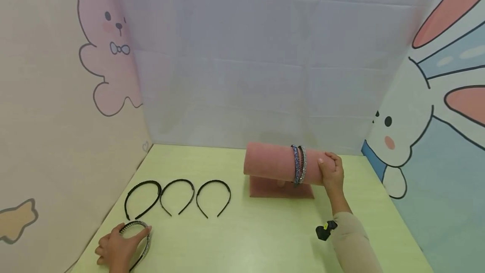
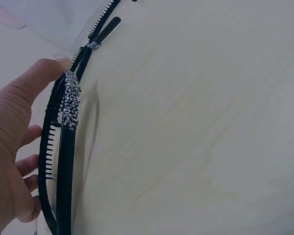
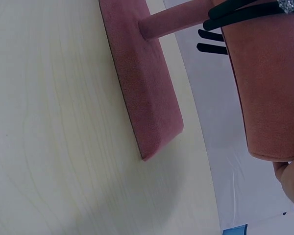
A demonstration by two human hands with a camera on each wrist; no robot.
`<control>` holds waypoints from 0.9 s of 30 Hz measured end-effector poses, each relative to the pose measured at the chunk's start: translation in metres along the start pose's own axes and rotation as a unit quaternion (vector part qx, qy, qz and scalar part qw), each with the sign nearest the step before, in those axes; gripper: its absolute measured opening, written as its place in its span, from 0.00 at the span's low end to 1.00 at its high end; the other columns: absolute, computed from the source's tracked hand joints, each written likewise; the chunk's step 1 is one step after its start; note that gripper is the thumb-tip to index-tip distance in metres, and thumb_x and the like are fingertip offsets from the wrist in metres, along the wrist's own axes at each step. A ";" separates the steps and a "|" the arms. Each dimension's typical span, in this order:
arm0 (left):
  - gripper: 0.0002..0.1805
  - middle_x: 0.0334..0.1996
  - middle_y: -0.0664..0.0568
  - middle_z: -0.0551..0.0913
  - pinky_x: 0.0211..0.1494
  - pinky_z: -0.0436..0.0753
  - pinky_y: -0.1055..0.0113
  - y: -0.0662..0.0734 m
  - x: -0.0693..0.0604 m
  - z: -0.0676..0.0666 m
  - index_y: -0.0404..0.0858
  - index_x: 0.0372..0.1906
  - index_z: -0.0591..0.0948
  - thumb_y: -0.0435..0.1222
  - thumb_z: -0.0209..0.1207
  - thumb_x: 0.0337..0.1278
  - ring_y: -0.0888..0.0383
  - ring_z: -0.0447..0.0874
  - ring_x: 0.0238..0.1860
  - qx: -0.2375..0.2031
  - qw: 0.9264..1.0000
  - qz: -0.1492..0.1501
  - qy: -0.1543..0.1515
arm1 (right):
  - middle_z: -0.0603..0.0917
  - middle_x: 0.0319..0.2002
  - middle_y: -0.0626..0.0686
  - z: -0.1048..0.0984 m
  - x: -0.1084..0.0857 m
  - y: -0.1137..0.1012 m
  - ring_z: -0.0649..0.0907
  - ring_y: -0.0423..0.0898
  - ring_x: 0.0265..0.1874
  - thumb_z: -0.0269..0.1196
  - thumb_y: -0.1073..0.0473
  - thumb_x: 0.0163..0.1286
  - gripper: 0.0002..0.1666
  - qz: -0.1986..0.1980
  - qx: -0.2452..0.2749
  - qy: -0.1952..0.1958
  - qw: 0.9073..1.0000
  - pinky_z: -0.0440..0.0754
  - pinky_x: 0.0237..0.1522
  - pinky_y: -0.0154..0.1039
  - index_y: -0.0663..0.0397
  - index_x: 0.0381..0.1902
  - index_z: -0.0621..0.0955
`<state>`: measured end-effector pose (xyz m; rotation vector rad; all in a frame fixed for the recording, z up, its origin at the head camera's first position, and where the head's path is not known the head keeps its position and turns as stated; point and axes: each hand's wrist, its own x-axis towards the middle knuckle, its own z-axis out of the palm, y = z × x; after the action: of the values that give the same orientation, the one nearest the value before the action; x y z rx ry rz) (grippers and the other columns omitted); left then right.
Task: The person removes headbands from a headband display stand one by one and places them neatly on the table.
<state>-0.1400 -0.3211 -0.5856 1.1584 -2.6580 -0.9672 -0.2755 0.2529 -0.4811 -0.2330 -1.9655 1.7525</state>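
My left hand (image 1: 118, 245) pinches a black toothed headband with silver sparkle (image 1: 147, 242) at the table's front left. In the left wrist view, my thumb lies by the silver stones (image 2: 71, 100), and the other fingers are beyond the toothed band. My right hand (image 1: 333, 176) grips the right end of a pink padded roll (image 1: 269, 161), part of a headband stand. Around the roll sit a blue sparkly headband (image 1: 297, 165) and a silver one (image 1: 303, 167), side by side. A short post (image 3: 174, 19) joins the roll to its flat pink base (image 1: 263, 188).
Three dark headbands lie in a row on the left of the pale table: a left one (image 1: 130, 193), a middle one (image 1: 163, 193) and a right one (image 1: 229, 193). A white cloth wall (image 1: 235, 75) stands behind. A black device (image 1: 325, 231) is by my right sleeve.
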 end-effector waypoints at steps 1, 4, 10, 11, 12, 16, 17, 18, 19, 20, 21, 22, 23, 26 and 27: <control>0.68 0.58 0.20 0.47 0.49 0.48 0.28 0.000 0.001 0.001 0.32 0.63 0.60 0.73 0.65 0.13 0.23 0.41 0.57 0.003 1.000 0.000 -0.003 | 0.72 0.49 0.40 0.000 0.000 0.000 0.68 0.43 0.53 0.61 0.57 0.64 0.24 0.000 0.002 0.000 1.000 0.64 0.52 0.37 0.61 0.55 0.70; 0.68 0.59 0.20 0.47 0.50 0.47 0.28 0.001 0.006 0.003 0.32 0.63 0.59 0.73 0.65 0.13 0.23 0.40 0.58 0.012 1.000 -0.003 -0.007 | 0.72 0.49 0.39 0.000 -0.001 0.000 0.68 0.42 0.52 0.62 0.58 0.63 0.24 0.001 0.009 0.001 1.000 0.64 0.52 0.36 0.61 0.54 0.70; 0.70 0.57 0.20 0.48 0.50 0.47 0.30 0.000 0.010 0.007 0.32 0.64 0.57 0.75 0.62 0.13 0.23 0.40 0.57 0.034 0.999 -0.010 -0.017 | 0.73 0.47 0.38 -0.001 -0.003 0.003 0.69 0.41 0.51 0.62 0.59 0.63 0.23 -0.007 0.016 0.004 1.000 0.65 0.50 0.36 0.63 0.54 0.70; 0.70 0.56 0.20 0.48 0.50 0.47 0.30 0.000 0.011 0.008 0.32 0.65 0.57 0.75 0.62 0.14 0.23 0.40 0.57 0.037 0.999 -0.011 -0.019 | 0.73 0.47 0.38 -0.001 -0.003 0.004 0.69 0.41 0.50 0.61 0.59 0.64 0.23 -0.009 0.016 0.003 1.000 0.65 0.50 0.35 0.63 0.54 0.70; 0.70 0.55 0.21 0.48 0.50 0.46 0.30 0.000 0.011 0.008 0.32 0.65 0.56 0.75 0.62 0.14 0.23 0.41 0.56 0.040 0.999 -0.012 -0.021 | 0.73 0.47 0.38 -0.001 -0.004 0.005 0.69 0.41 0.50 0.61 0.59 0.64 0.23 -0.011 0.016 0.002 1.000 0.65 0.49 0.35 0.63 0.54 0.70; 0.71 0.52 0.22 0.49 0.50 0.46 0.31 0.002 0.012 0.007 0.30 0.65 0.55 0.74 0.62 0.16 0.24 0.41 0.55 0.043 0.998 -0.007 -0.034 | 0.73 0.47 0.37 -0.002 -0.003 0.007 0.69 0.40 0.48 0.61 0.58 0.64 0.23 -0.013 0.015 -0.002 1.000 0.66 0.46 0.33 0.62 0.54 0.70; 0.72 0.51 0.21 0.48 0.49 0.46 0.31 0.002 0.012 0.006 0.29 0.65 0.54 0.75 0.62 0.16 0.24 0.41 0.54 0.043 0.998 -0.004 -0.039 | 0.73 0.46 0.37 -0.002 -0.003 0.007 0.69 0.40 0.48 0.61 0.59 0.64 0.23 -0.013 0.015 -0.003 1.000 0.66 0.46 0.33 0.62 0.54 0.70; 0.73 0.51 0.21 0.48 0.49 0.46 0.31 0.002 0.012 0.005 0.29 0.66 0.54 0.75 0.62 0.15 0.24 0.40 0.54 0.044 0.998 -0.001 -0.044 | 0.73 0.46 0.37 -0.001 -0.002 0.007 0.69 0.39 0.48 0.61 0.59 0.64 0.23 -0.015 0.015 -0.003 1.000 0.66 0.46 0.33 0.62 0.54 0.71; 0.74 0.51 0.21 0.47 0.49 0.46 0.31 0.003 0.012 0.004 0.29 0.66 0.53 0.75 0.63 0.14 0.24 0.40 0.54 0.045 0.998 0.002 -0.049 | 0.73 0.46 0.37 -0.001 -0.002 0.007 0.69 0.39 0.48 0.61 0.59 0.64 0.23 -0.016 0.014 -0.002 1.000 0.66 0.46 0.33 0.62 0.54 0.71; 0.75 0.51 0.21 0.46 0.49 0.46 0.31 0.003 0.012 0.003 0.29 0.67 0.52 0.75 0.63 0.12 0.24 0.40 0.54 0.047 0.997 0.005 -0.054 | 0.73 0.46 0.37 -0.001 -0.002 0.006 0.69 0.39 0.48 0.61 0.59 0.64 0.23 -0.017 0.014 -0.001 1.000 0.66 0.47 0.33 0.62 0.54 0.71; 0.76 0.51 0.20 0.46 0.49 0.46 0.31 0.003 0.012 0.002 0.29 0.67 0.52 0.75 0.64 0.11 0.23 0.39 0.53 0.049 0.997 0.009 -0.059 | 0.73 0.47 0.37 -0.001 -0.002 0.005 0.69 0.39 0.48 0.61 0.59 0.64 0.22 -0.018 0.012 0.000 1.000 0.65 0.48 0.34 0.62 0.54 0.71; 0.77 0.51 0.20 0.45 0.49 0.46 0.31 0.004 0.013 0.002 0.29 0.67 0.51 0.74 0.64 0.10 0.23 0.39 0.54 0.051 0.997 0.012 -0.062 | 0.73 0.47 0.38 -0.001 -0.001 0.004 0.69 0.39 0.49 0.61 0.59 0.64 0.22 -0.018 0.009 0.002 1.000 0.65 0.48 0.34 0.61 0.54 0.71; 0.77 0.52 0.19 0.45 0.49 0.46 0.31 0.004 0.013 0.001 0.29 0.67 0.50 0.73 0.65 0.09 0.23 0.39 0.54 0.052 0.996 0.017 -0.064 | 0.73 0.47 0.38 0.000 -0.001 0.003 0.69 0.38 0.49 0.61 0.59 0.63 0.22 -0.018 0.007 0.003 1.000 0.65 0.49 0.34 0.61 0.54 0.71; 0.78 0.53 0.18 0.43 0.48 0.46 0.30 0.003 0.014 -0.001 0.29 0.68 0.48 0.72 0.67 0.09 0.22 0.37 0.54 0.055 0.995 0.029 -0.074 | 0.73 0.48 0.41 0.000 -0.001 0.001 0.69 0.38 0.49 0.61 0.59 0.63 0.22 -0.018 0.003 0.005 1.000 0.65 0.50 0.34 0.60 0.54 0.72; 0.78 0.53 0.18 0.42 0.48 0.45 0.29 0.003 0.015 -0.002 0.29 0.69 0.47 0.71 0.68 0.09 0.21 0.36 0.54 0.055 0.995 0.033 -0.077 | 0.73 0.49 0.41 0.000 -0.001 0.000 0.69 0.38 0.49 0.61 0.59 0.63 0.22 -0.018 0.004 0.004 1.000 0.65 0.49 0.34 0.60 0.53 0.72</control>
<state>-0.1516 -0.3308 -0.5853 1.0491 -2.8843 -0.9477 -0.2748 0.2524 -0.4814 -0.1997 -1.9447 1.7353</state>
